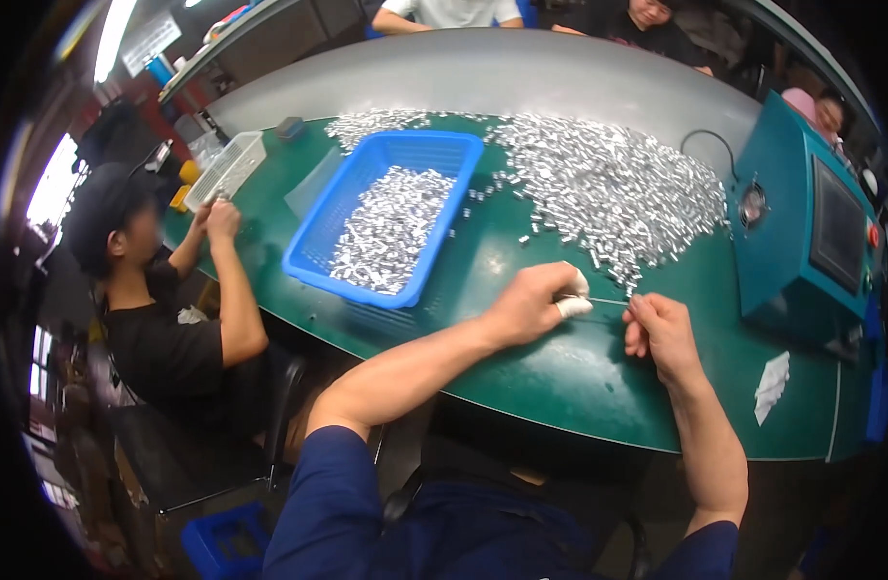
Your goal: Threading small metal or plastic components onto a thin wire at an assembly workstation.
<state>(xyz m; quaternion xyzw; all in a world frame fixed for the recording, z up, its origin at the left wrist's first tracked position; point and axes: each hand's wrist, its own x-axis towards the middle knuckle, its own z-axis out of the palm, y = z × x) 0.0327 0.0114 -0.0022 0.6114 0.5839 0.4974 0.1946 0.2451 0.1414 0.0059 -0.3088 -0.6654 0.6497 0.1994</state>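
Note:
Above the green table, my left hand (pixel 536 307) is closed in a pinch, with white coverings on its thumb and forefinger. It grips one end of a thin, pale rod (pixel 610 302) that runs across to my right hand (pixel 664 333). The fingers of my right hand are pinched together at the rod's other end; any small part between them is too small to make out. Just beyond both hands spreads a large heap of small silvery metal cylinders (pixel 618 184), its near tip almost reaching my right fingers.
A blue plastic basket (pixel 304 269) of similar cylinders stands to the left. At the right is a teal machine (pixel 787 203) with a screen, and a crumpled white tissue (pixel 773 387) lies nearby. A co-worker (pixel 164 290) sits left beside a white tray (pixel 256 145); others sit beyond the grey partition (pixel 560 72).

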